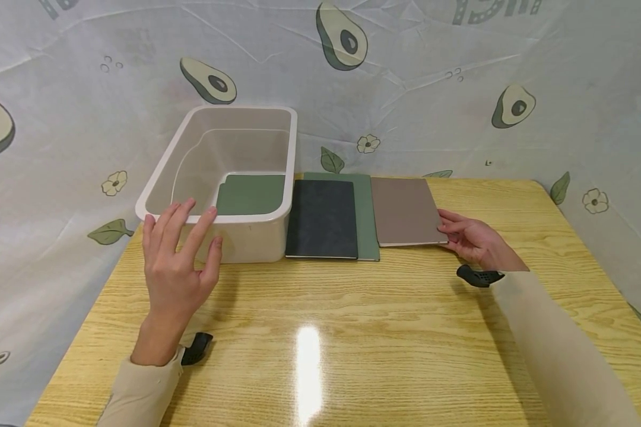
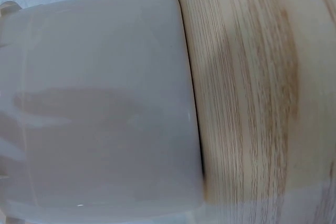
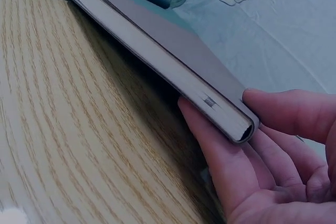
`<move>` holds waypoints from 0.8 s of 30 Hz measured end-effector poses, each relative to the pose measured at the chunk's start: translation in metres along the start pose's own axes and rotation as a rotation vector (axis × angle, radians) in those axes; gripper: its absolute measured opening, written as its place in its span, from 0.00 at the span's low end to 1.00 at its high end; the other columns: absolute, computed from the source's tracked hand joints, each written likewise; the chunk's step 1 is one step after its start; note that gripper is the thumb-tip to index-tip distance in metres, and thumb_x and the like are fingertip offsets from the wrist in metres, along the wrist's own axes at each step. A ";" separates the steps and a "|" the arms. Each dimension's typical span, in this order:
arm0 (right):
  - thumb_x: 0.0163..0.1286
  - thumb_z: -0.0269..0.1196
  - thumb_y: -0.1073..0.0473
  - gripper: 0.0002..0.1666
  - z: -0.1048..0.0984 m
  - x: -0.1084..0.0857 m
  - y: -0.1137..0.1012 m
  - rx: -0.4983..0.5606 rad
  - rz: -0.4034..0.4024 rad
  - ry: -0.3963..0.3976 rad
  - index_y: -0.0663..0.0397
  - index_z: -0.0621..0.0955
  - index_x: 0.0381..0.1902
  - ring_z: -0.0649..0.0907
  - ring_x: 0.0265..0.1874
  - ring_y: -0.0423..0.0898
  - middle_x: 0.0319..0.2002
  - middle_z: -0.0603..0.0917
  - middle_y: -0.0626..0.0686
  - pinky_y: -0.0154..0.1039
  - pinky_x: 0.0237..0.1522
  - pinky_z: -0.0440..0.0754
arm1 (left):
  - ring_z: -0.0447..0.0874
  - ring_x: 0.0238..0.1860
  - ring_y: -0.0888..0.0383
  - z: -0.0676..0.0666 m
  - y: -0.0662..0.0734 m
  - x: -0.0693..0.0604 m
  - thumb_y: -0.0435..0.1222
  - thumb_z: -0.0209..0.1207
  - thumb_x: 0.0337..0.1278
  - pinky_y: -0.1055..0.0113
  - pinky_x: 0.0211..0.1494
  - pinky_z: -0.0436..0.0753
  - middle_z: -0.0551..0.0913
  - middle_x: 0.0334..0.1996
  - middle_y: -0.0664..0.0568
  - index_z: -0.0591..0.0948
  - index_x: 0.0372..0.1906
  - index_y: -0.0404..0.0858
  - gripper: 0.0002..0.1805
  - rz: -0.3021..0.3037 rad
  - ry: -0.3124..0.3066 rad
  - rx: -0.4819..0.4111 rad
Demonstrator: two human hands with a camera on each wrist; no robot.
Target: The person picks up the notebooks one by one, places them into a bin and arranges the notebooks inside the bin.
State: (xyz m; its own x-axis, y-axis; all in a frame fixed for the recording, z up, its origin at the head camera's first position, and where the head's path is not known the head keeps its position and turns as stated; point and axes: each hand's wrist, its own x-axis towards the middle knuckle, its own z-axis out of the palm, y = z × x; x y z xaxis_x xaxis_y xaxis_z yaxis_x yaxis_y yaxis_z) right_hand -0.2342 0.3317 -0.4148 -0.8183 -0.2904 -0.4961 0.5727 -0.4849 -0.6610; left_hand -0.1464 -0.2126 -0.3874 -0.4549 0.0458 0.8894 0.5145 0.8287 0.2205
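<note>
My right hand (image 1: 475,240) pinches the spine edge of a brown hardcover book (image 1: 406,210). In the right wrist view the thumb lies on the cover of the book (image 3: 178,45) and the fingers are beneath it. That edge is raised off the table, so the book tilts. My left hand (image 1: 176,273), fingers spread, is at the near rim of a beige plastic bin (image 1: 251,240); whether it touches is unclear. The bin wall (image 2: 105,66) fills much of the left wrist view. Inside the bin lies a green book (image 1: 253,196).
Right of the bin, a black book (image 1: 322,219) lies on a larger green book (image 1: 367,219), with the brown book beside them. A printed cloth (image 1: 278,53) hangs behind the wooden table (image 1: 384,332). Light glares off the table's front.
</note>
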 end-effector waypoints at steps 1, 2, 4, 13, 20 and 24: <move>0.80 0.51 0.75 0.49 0.000 0.000 0.000 0.008 0.000 -0.003 0.39 0.46 0.88 0.93 0.51 0.47 0.52 0.93 0.48 0.44 0.54 0.90 | 0.77 0.71 0.36 0.000 0.000 0.000 0.37 0.64 0.62 0.32 0.82 0.59 0.83 0.67 0.38 0.86 0.64 0.43 0.24 0.000 0.000 0.001; 0.80 0.51 0.75 0.49 0.000 0.000 0.000 0.015 0.000 -0.006 0.39 0.46 0.88 0.93 0.51 0.47 0.52 0.93 0.49 0.44 0.55 0.89 | 0.77 0.71 0.36 0.000 0.000 0.000 0.37 0.64 0.62 0.32 0.82 0.59 0.83 0.67 0.38 0.86 0.64 0.43 0.24 0.000 0.000 0.001; 0.80 0.51 0.75 0.49 0.001 0.000 -0.001 0.028 0.004 -0.004 0.39 0.47 0.87 0.93 0.51 0.48 0.53 0.92 0.49 0.44 0.56 0.89 | 0.77 0.70 0.35 0.000 0.000 0.001 0.37 0.64 0.61 0.32 0.81 0.59 0.83 0.67 0.38 0.86 0.63 0.43 0.24 -0.001 0.000 0.001; 0.78 0.57 0.74 0.50 0.004 -0.001 0.001 0.029 0.023 0.060 0.41 0.50 0.87 0.92 0.53 0.50 0.52 0.93 0.52 0.48 0.59 0.86 | 0.77 0.71 0.36 0.000 0.000 0.001 0.36 0.64 0.61 0.31 0.81 0.59 0.83 0.66 0.37 0.87 0.63 0.43 0.23 0.000 0.006 -0.003; 0.80 0.56 0.72 0.49 0.005 -0.004 0.001 -0.008 0.020 0.059 0.42 0.48 0.88 0.92 0.53 0.49 0.51 0.92 0.52 0.47 0.60 0.86 | 0.77 0.71 0.38 0.001 -0.001 0.000 0.35 0.65 0.60 0.32 0.81 0.59 0.84 0.66 0.38 0.87 0.62 0.43 0.23 0.006 0.021 -0.014; 0.80 0.56 0.71 0.49 0.006 -0.004 0.002 -0.010 0.007 0.056 0.42 0.48 0.88 0.92 0.53 0.49 0.51 0.92 0.52 0.47 0.60 0.86 | 0.77 0.71 0.37 0.001 -0.001 0.000 0.35 0.65 0.60 0.31 0.81 0.60 0.84 0.65 0.38 0.87 0.62 0.43 0.23 0.008 0.022 -0.015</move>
State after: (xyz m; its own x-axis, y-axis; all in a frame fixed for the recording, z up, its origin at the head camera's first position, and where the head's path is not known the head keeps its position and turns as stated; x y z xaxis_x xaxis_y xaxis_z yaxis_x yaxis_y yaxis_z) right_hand -0.2300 0.3276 -0.4106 -0.8106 -0.2471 -0.5309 0.5789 -0.4750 -0.6628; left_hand -0.1476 -0.2124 -0.3879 -0.4344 0.0400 0.8998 0.5292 0.8198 0.2190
